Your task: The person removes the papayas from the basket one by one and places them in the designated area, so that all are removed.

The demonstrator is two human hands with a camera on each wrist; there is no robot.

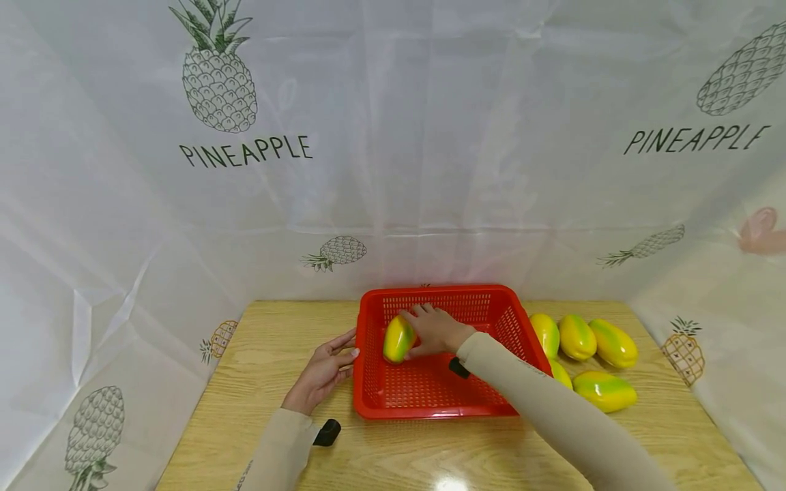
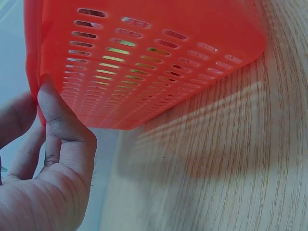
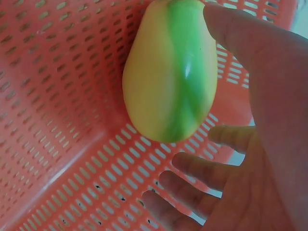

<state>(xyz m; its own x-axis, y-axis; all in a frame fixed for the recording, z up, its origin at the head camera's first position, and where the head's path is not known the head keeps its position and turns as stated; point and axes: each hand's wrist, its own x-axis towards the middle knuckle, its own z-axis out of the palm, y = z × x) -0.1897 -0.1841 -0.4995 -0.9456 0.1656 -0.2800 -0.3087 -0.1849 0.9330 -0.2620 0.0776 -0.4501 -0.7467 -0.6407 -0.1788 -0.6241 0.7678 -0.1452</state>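
Observation:
A red plastic basket with slotted walls stands on the wooden table. Inside it, near the left wall, lies one glossy yellow papaya with a green streak. My left hand pinches the basket's left rim, thumb below it in the left wrist view. My right hand is inside the basket, just right of the fruit. In the right wrist view, the thumb tip meets the upper end of the papaya, while the other fingers are spread and apart from it.
Right of the basket, several more papayas lie on the table; one is partly hidden by the right sleeve. A pale sheet printed with pineapples hangs behind and at both sides. A black wrist device sits by the left sleeve.

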